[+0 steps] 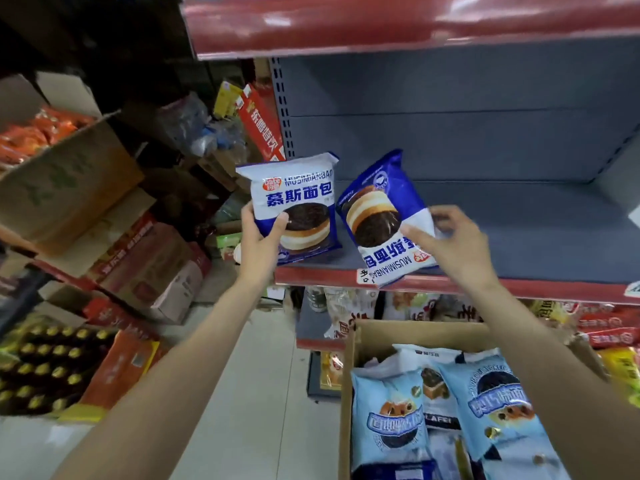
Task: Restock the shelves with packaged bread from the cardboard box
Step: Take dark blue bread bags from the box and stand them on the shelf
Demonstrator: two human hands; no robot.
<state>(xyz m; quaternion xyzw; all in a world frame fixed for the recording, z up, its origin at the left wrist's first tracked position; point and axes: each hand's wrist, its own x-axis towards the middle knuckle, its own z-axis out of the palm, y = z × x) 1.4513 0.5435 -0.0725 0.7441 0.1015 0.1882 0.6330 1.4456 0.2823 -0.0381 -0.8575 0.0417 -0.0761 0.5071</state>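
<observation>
A person's left hand point(260, 233) grips one bread packet point(294, 209) upright at the grey shelf point(519, 233), label readable and long axis vertical, apparently so it faces shoppers. The right hand point(450, 244) pinches a second packet point(384, 216) resting on the shelf's front edge, upside down and tilted, likely awaiting turning. More packets fill the cardboard box point(349, 393) below.

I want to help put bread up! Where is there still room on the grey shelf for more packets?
Lots of room: the grey shelf is bare from the right hand to its right end and back to the wall. The front left corner is crowded, with the upright packet in the left hand and the upside-down packet side by side.
</observation>
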